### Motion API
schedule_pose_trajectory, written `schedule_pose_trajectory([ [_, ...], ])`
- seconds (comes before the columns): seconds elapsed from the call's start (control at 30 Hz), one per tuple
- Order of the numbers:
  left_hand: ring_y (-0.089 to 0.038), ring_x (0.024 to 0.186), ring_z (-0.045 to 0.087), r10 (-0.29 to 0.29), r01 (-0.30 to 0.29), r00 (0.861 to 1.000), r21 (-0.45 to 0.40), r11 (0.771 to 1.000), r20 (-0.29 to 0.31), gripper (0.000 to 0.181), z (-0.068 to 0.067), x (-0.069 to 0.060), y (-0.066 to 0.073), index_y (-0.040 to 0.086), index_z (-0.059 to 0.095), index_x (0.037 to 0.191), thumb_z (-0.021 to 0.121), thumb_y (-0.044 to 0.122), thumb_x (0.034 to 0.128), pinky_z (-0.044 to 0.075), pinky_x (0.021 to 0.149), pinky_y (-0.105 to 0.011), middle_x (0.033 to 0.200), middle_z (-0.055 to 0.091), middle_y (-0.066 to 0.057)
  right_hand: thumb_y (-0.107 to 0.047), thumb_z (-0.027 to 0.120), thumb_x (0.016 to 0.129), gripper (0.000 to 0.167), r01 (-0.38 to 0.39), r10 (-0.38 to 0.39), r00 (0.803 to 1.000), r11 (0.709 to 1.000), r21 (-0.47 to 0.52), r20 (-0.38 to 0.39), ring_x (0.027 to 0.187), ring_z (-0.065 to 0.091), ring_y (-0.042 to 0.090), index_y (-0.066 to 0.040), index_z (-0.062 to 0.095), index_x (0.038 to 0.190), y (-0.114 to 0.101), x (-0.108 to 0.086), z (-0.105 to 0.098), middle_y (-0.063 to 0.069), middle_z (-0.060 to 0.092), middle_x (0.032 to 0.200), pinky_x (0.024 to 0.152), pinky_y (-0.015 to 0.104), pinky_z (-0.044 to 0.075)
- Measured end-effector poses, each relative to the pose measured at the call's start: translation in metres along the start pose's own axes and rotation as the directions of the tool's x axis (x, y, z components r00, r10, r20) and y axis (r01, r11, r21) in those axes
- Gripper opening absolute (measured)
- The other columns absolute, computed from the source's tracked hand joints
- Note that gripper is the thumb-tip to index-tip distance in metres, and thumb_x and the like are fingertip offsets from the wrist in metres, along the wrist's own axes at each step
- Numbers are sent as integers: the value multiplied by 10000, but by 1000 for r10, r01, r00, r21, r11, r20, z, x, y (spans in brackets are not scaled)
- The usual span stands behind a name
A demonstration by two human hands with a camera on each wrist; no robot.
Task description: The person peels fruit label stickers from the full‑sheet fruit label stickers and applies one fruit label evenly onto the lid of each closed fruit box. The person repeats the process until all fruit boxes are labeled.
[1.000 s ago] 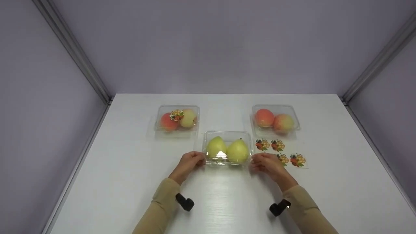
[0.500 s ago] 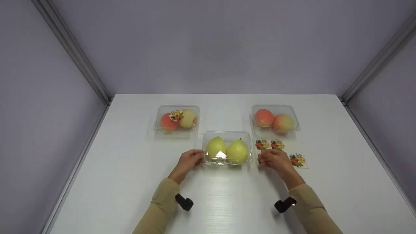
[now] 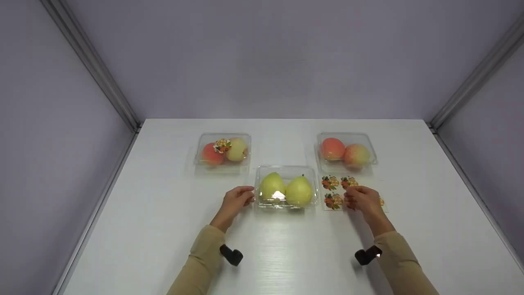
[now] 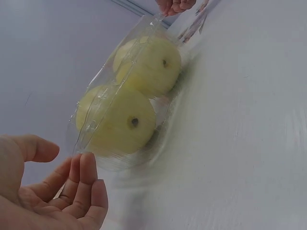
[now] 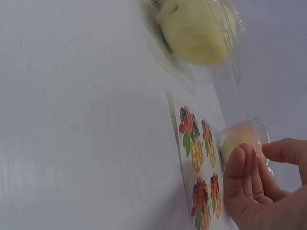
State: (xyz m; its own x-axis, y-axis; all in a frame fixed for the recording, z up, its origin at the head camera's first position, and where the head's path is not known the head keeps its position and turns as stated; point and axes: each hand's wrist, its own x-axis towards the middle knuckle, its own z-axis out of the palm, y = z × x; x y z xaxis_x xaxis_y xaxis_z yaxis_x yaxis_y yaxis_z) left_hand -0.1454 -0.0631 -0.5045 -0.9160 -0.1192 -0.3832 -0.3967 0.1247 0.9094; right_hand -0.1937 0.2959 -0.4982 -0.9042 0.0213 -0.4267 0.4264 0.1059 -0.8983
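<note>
- The left hand is relaxed, with nothing in its grasp that I can see. My left wrist view shows the thumb well apart from the gently bent fingers. The fingertips sit right at the left end of the middle box; whether they touch it, I can't tell from here.
- Farther back on the left side I have the left box, clear plastic, with a red fruit beside a pale yellow fruit. A fruit-print sticker is on its top.
- The middle box sits on the white table between the two hands, nearer the person than the other boxes. Through its clear plastic I make out the left pear and the right pear, both yellow-green.
- Farther back on the right I see the right box, also clear, holding an orange-red fruit and a red-and-yellow fruit.
- In front of that box, just right of the pears' box, the sticker sheet lies on the table, partly hidden from my head view.
- The right hand is over that sheet, fingers lightly bent, thumb apart, nothing visibly held. I can't tell whether its fingertips touch the sheet.
</note>
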Motion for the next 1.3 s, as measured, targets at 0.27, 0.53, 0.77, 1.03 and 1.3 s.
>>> schedule_pose_trajectory([
  [0.27, -67, 845, 614, 63, -63, 998, 24, 998, 0, 263, 0, -3, -2, 9, 628, 1168, 520, 118, 953, 541, 851, -258, 988, 664, -68, -130, 540, 952, 302, -8, 3, 996, 999, -53, -93, 629, 622, 29, 73, 540, 1176, 2, 5, -16, -91, 637, 673, 626, 199, 538],
  [0.53, -55, 829, 609, 65, -65, 998, 21, 998, -10, 259, 0, -3, -3, 7, 627, 1167, 528, 119, 955, 543, 881, -300, 988, 671, -80, -110, 563, 932, 214, -42, 22, 974, 996, -84, -223, 611, 631, 38, 33, 569, 1091, 6, 9, -31, -78, 630, 676, 615, 211, 557],
  [0.77, -61, 844, 620, 42, -42, 999, 1, 999, -14, 259, -1, -5, -7, 5, 623, 1167, 525, 124, 958, 543, 880, -283, 1005, 676, -82, -101, 564, 910, 257, -97, 39, 952, 979, -178, -304, 587, 625, 33, 49, 559, 1118, 13, 14, -45, -76, 613, 648, 588, 209, 555],
  [1.03, -60, 830, 614, 30, -30, 999, -14, 999, -19, 258, -2, -3, -10, 4, 625, 1160, 536, 124, 950, 539, 843, -258, 962, 679, -55, -197, 638, 878, 298, -125, -80, 915, 876, -466, -395, 764, 554, 196, 58, 603, 1030, 15, 10, -54, 76, 613, 821, 566, 228, 425],
  [1.3, -38, 804, 611, 34, -35, 999, -41, 999, -16, 291, -5, -4, -10, -17, 611, 1193, 538, 131, 953, 538, 859, -274, 972, 684, -59, -258, 615, 881, 472, -156, -70, 926, 823, -546, -371, 946, 573, 393, 129, 540, 1141, 18, 8, -56, 297, 600, 1075, 729, 407, 494],
])
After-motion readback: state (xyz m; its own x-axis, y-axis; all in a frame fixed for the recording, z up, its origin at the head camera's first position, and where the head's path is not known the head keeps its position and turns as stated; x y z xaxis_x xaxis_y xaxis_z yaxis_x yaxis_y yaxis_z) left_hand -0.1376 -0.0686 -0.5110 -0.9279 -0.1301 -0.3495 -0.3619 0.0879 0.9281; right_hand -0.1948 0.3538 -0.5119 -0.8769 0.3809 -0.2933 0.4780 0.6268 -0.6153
